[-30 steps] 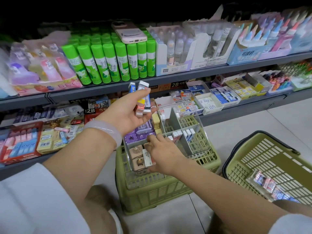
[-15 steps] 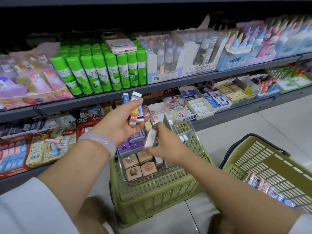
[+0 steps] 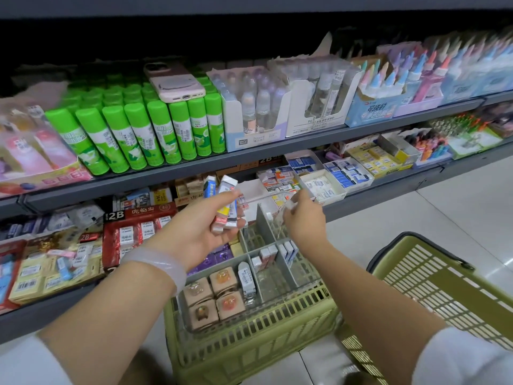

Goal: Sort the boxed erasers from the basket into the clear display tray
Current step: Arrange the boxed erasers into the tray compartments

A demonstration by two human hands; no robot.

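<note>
1. The left hand (image 3: 200, 232) holds a small bunch of boxed erasers (image 3: 224, 209), fingers curled round them, above the far left corner of the clear display tray (image 3: 288, 276).
2. The right hand (image 3: 304, 218) hovers over the tray's far edge; its fingers seem pinched on something small and pale (too blurred to name).
3. The tray rests on an upturned green crate (image 3: 249, 345); the basket (image 3: 444, 287) sits to its right.
4. Sorting is midway; next, I'd judge, another eraser goes upright into a matching compartment.

Both my forearms reach forward, white sleeves at the elbows and a pale bangle on the left wrist. My left hand (image 3: 206, 232) is raised, palm up, its grip curled round small boxes; my right hand (image 3: 304, 219) hovers palm down, fingers bent, its hold unclear.
</note>
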